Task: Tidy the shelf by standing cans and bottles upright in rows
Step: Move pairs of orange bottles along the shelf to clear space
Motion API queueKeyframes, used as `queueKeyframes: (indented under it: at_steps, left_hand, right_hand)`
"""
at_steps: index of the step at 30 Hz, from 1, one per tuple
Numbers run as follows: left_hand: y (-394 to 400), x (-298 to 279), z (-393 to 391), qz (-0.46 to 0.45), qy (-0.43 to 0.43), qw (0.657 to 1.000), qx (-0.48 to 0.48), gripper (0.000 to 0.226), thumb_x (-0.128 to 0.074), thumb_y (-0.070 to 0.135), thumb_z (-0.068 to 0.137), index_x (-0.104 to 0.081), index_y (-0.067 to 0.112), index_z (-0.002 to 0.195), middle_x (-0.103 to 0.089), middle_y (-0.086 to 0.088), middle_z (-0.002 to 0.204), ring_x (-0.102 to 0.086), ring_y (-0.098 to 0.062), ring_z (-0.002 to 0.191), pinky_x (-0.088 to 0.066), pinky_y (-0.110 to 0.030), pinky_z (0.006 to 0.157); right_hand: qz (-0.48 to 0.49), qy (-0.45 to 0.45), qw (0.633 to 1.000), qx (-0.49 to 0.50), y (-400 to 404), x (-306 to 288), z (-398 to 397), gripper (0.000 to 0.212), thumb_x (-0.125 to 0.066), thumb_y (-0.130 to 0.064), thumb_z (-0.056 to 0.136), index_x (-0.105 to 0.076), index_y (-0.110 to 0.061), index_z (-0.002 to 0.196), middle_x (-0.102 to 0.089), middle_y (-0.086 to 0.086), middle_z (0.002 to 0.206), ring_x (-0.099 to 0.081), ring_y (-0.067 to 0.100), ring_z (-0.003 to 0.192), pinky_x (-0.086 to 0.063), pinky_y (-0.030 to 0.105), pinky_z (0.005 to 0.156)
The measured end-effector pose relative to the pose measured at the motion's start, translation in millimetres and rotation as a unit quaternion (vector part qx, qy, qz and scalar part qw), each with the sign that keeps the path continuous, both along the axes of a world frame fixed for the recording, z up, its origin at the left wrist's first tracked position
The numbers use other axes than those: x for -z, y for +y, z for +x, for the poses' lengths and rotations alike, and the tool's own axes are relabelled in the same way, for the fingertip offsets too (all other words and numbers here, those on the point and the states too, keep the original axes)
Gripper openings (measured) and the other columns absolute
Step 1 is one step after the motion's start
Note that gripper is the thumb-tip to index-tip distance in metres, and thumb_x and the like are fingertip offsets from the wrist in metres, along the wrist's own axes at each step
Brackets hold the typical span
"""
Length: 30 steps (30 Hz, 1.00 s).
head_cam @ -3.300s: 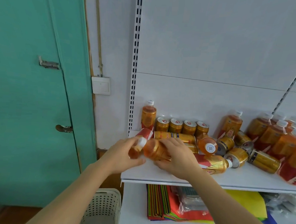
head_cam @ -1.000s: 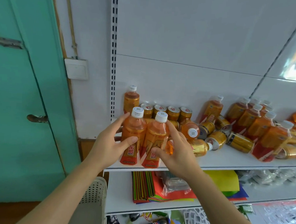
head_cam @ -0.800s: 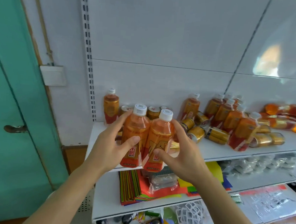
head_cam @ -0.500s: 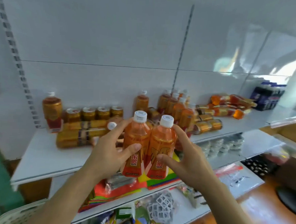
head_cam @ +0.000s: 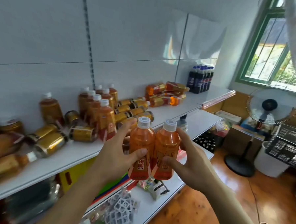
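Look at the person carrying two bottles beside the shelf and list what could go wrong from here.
1. Each hand grips only one side: the left hand holds one orange plastic bottle with a white cap, the right hand its twin. Both hang in the air beyond the white shelf's edge, so a slip could drop them.
2. Gold cans lying on their sides crowd the shelf; setting bottles down nearby might send them rolling.

My white shelf (head_cam: pixel 83 153) carries gold cans (head_cam: pixel 49 141) lying on their sides at left beside upright orange bottles (head_cam: pixel 99 107). Farther right more bottles (head_cam: pixel 165 95) lie toppled, with dark cola bottles (head_cam: pixel 200 79) standing at the far end.
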<state>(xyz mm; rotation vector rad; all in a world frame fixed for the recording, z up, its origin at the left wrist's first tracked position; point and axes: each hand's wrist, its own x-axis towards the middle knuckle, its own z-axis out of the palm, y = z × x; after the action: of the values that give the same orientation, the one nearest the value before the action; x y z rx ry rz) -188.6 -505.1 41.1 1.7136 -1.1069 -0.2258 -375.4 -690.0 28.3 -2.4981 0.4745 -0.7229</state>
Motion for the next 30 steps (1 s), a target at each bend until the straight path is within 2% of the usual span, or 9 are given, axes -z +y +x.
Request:
queueKeyframes:
  at_steps: [5,8,11,15,17,20,25,27,30]
  left_hand:
    - [-87.3,4.6,23.8,0.005,-0.013,0.999,0.034,0.088,-0.079,0.06,0.079,-0.028,0.068,0.151,-0.06,0.033,0.136,-0.062,-0.007,0.126,-0.055,-0.05,0.107]
    - [-142.2,0.1,43.0,0.011,-0.023,0.999,0.046,0.087,-0.077,0.061,0.081,-0.02,0.077,0.145,-0.052,0.044,0.123,-0.062,-0.009,0.126,-0.055,-0.053,0.106]
    - [-193.5,-7.4,62.5,0.007,-0.027,0.998,0.053,0.091,-0.078,0.055,0.086,-0.017,0.072,0.152,-0.048,0.05,0.117,-0.062,-0.005,0.122,-0.056,-0.049,0.106]
    - [-246.5,-9.4,91.4,0.007,-0.034,0.998,0.061,0.093,-0.081,0.047,0.089,-0.019,0.067,0.155,-0.061,0.025,0.14,-0.065,-0.008,0.122,-0.057,-0.048,0.105]
    - [-266.5,-10.1,103.2,0.012,-0.039,0.998,0.05,0.095,-0.082,0.045,0.089,-0.017,0.066,0.156,-0.058,0.02,0.148,-0.063,-0.01,0.126,-0.056,-0.047,0.107]
    - [-294.7,-8.2,122.8,0.02,-0.054,0.998,0.025,0.094,-0.08,0.046,0.09,-0.016,0.067,0.155,-0.052,0.021,0.152,-0.058,-0.007,0.128,-0.049,-0.036,0.107]
    - [-338.7,2.1,151.7,0.043,-0.042,0.997,-0.04,0.102,-0.085,0.042,0.086,-0.014,0.066,0.156,-0.055,0.019,0.15,-0.059,-0.007,0.129,-0.05,-0.045,0.112]
    - [-356.3,6.3,160.2,0.053,-0.039,0.996,-0.066,0.104,-0.086,0.039,0.086,-0.014,0.065,0.157,-0.055,0.02,0.15,-0.058,-0.004,0.129,-0.049,-0.042,0.113]
    - [-379.6,12.9,171.0,0.065,-0.032,0.991,-0.109,0.107,-0.087,0.034,0.086,-0.014,0.062,0.159,-0.055,0.018,0.152,-0.058,-0.002,0.13,-0.049,-0.034,0.111]
  right_hand:
    - [-0.015,0.015,0.999,0.029,-79.1,3.3,14.1,0.088,-0.075,-0.06,0.091,-0.016,-0.062,0.156,-0.064,-0.021,0.139,-0.06,0.012,0.126,-0.05,0.043,0.103]
    - [-0.016,0.024,0.998,0.052,-129.9,-2.7,29.7,0.089,-0.076,-0.061,0.09,-0.017,-0.06,0.157,-0.065,-0.02,0.138,-0.06,0.012,0.127,-0.051,0.044,0.105]
    - [-0.027,0.039,0.996,0.071,-181.4,-16.7,48.4,0.09,-0.078,-0.059,0.089,-0.016,-0.061,0.155,-0.064,-0.018,0.14,-0.058,0.014,0.13,-0.047,0.041,0.105]
    - [-0.028,0.044,0.996,0.075,-234.1,-23.3,76.1,0.089,-0.079,-0.054,0.09,-0.018,-0.06,0.154,-0.063,-0.014,0.143,-0.056,0.017,0.134,-0.044,0.04,0.105]
    - [-0.018,0.047,0.997,0.064,-256.5,-22.0,91.9,0.088,-0.079,-0.053,0.091,-0.017,-0.061,0.154,-0.061,-0.015,0.145,-0.055,0.016,0.134,-0.043,0.041,0.107]
    - [-0.011,0.046,0.998,0.039,-293.8,-19.4,121.1,0.088,-0.077,-0.053,0.092,-0.017,-0.06,0.155,-0.058,-0.016,0.148,-0.052,0.017,0.137,-0.044,0.048,0.112]
    - [-0.009,0.049,0.998,-0.031,-358.3,-5.4,176.0,0.091,-0.077,-0.052,0.092,-0.013,-0.064,0.155,-0.055,-0.017,0.153,-0.053,0.018,0.139,-0.047,0.049,0.111]
    - [-0.009,0.042,0.997,-0.066,-385.5,-0.9,197.1,0.089,-0.079,-0.05,0.092,-0.017,-0.061,0.156,-0.054,-0.019,0.153,-0.053,0.015,0.137,-0.047,0.045,0.11]
    - [-0.01,0.052,0.991,-0.119,-422.4,4.0,226.5,0.09,-0.08,-0.045,0.091,-0.02,-0.054,0.158,-0.055,-0.015,0.153,-0.053,0.018,0.137,-0.047,0.051,0.113]
